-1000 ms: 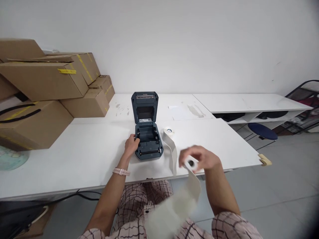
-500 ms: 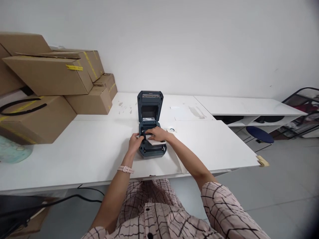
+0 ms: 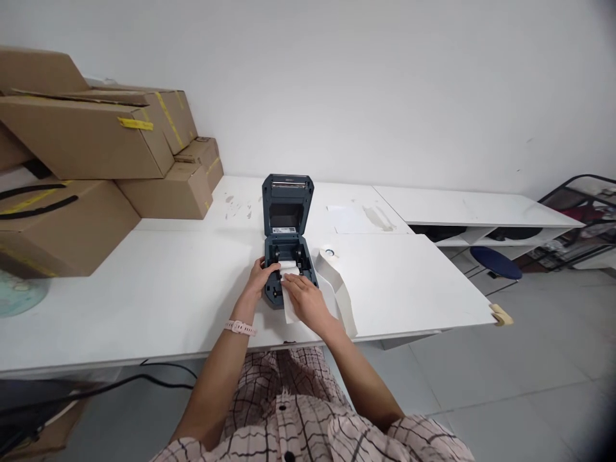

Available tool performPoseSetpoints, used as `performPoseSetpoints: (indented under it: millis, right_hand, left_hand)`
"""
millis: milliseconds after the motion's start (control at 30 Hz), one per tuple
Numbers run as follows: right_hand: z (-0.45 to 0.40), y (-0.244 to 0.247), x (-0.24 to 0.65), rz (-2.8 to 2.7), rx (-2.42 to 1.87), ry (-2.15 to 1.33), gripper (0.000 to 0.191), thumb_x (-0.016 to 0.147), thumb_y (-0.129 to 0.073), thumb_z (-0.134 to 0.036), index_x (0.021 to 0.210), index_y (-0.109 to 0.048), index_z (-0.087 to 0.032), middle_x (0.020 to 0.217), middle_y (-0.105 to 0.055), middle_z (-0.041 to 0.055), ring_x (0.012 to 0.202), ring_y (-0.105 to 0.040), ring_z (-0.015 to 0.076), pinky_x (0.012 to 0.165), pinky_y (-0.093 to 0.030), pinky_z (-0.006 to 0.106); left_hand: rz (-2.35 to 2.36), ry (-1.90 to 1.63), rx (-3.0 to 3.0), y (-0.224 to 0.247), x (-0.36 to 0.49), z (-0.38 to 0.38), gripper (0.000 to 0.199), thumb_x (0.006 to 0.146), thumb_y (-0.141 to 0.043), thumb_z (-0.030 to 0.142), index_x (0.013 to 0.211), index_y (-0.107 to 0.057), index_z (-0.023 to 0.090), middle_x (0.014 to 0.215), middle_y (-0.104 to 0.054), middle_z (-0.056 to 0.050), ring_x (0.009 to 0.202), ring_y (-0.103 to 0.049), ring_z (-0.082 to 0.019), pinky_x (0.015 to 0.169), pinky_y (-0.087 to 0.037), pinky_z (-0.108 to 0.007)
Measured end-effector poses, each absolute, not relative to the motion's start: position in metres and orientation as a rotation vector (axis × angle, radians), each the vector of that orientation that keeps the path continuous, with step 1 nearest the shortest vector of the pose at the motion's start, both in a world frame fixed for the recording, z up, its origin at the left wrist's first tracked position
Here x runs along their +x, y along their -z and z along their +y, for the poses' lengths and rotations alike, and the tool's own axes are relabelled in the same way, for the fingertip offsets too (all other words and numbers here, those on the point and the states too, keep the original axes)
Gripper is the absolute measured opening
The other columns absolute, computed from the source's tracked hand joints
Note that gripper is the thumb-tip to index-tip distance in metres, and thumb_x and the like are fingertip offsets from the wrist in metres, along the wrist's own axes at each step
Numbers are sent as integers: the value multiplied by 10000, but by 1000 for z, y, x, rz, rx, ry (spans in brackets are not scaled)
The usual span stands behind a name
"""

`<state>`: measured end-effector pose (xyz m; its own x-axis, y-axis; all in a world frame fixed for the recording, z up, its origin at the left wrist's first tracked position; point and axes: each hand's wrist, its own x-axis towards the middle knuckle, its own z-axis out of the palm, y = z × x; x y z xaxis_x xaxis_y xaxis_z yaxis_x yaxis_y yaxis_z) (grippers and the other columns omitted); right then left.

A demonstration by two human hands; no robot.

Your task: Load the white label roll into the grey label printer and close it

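Observation:
A dark label printer (image 3: 287, 204) stands on the white table with its lid raised. Inside it lies a white roll of label paper (image 3: 287, 264), and its loose strip (image 3: 290, 309) runs forward over the printer's front. My left hand (image 3: 260, 277) grips the printer's left side, thumb reaching over the rim toward the roll. My right hand (image 3: 304, 296) lies over the strip with its fingers stretched out flat, fingertips just in front of the roll. Part of the strip and the printer's front right are hidden under that hand.
Right of the printer is another small roll (image 3: 329, 253) with a curled paper band (image 3: 342, 301) reaching the table's front edge. Cardboard boxes (image 3: 91, 138) are stacked at the left. A blue stool (image 3: 495, 262) stands beyond the table's right end, and a cable (image 3: 144, 378) hangs below.
My right hand has drawn back toward me from inside the printer and now lies flat on the paper. The strip extends over the front. My left hand stays at the printer's left side.

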<state>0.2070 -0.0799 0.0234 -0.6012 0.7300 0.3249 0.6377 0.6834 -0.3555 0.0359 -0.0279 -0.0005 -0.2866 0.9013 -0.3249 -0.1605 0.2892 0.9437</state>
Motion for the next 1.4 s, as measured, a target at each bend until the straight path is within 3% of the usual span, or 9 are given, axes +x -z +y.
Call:
performPoseSetpoints:
  millis: [400, 500, 667, 767, 833, 900, 1033, 1200, 1400]
  right_hand:
    - [-97, -9, 193, -2322, -1097, -91, 350, 955, -436, -108, 1246, -630, -124, 1347, -617, 130, 1252, -564, 275, 1022, -514, 433]
    - [-106, -26, 209, -2398, -1025, -224, 349, 958, -474, -157, 1274, -618, -118, 1388, -579, 151, 1303, -530, 291, 1048, -494, 457]
    - [-59, -98, 260, -2365, -696, -699, 347, 972, -509, -393, 1301, -598, -329, 1277, -671, 11, 1178, -631, 209, 1005, -520, 431]
    - [22, -142, 264, -1834, -901, -619, 584, 932, -511, -555, 1448, -432, -295, 1509, -457, 69, 1369, -451, 254, 1129, -367, 507]
    - [78, -161, 250, -1676, -939, -799, 736, 911, -469, -645, 1525, -266, -295, 1620, -245, 56, 1462, -302, 245, 1176, -279, 505]
    - [120, -172, 231, -1619, -961, -1055, 780, 922, -340, -703, 1549, -181, -268, 1639, -181, 55, 1485, -248, 239, 1189, -227, 525]
    - [132, -172, 210, -1663, -887, -1281, 809, 908, -244, -751, 1491, -362, -203, 1584, -333, 77, 1445, -325, 279, 1184, -214, 542]
    - [40, -137, 224, -1712, -775, -953, 643, 970, -232, -657, 1445, -448, -281, 1494, -469, 33, 1404, -389, 225, 1200, -229, 451]
    - [-62, -57, 230, -1650, -925, -738, 357, 967, -460, -457, 1242, -639, -315, 1370, -574, 26, 1352, -448, 214, 1170, -313, 406]
  left_hand:
    - [1432, -1247, 679, -8, 38, -30, 628, 589, -811, 311, 1148, -564, 167, 890, -677, -57, 701, -644, -170, 655, -505, -299]
    - [1482, -1264, 687, -11, 41, -40, 721, 620, -816, 349, 1252, -518, 171, 1061, -681, -116, 869, -669, -214, 750, -515, -323]
    - [1463, -1262, 807, -5, 57, -88, 886, 663, -812, 467, 1413, -402, 234, 1347, -581, -161, 1190, -586, -289, 931, -483, -375]
    - [1461, -1265, 865, -3, 66, -112, 905, 684, -800, 474, 1449, -367, 259, 1409, -540, -144, 1262, -539, -297, 997, -456, -396]
    - [1467, -1262, 889, -3, 69, -118, 917, 684, -801, 470, 1458, -361, 251, 1412, -539, -140, 1274, -532, -293, 1026, -441, -401]
    - [1463, -1265, 905, -4, 69, -120, 919, 681, -805, 463, 1455, -369, 230, 1402, -549, -144, 1271, -538, -291, 1048, -431, -404]
    - [1425, -1243, 876, -6, 64, -123, 986, 657, -824, 465, 1484, -342, 232, 1461, -495, -159, 1318, -500, -314, 1075, -418, -421]
    - [1408, -1421, 724, -20, 49, -127, 954, 782, -615, 654, 1552, -186, 290, 1636, -183, -110, 1484, -247, -283, 1173, -292, -434]
    - [1441, -1471, 753, -39, 50, -105, 933, 816, -538, 683, 1560, -156, 267, 1654, -107, -75, 1512, -148, -248, 1214, -197, -400]
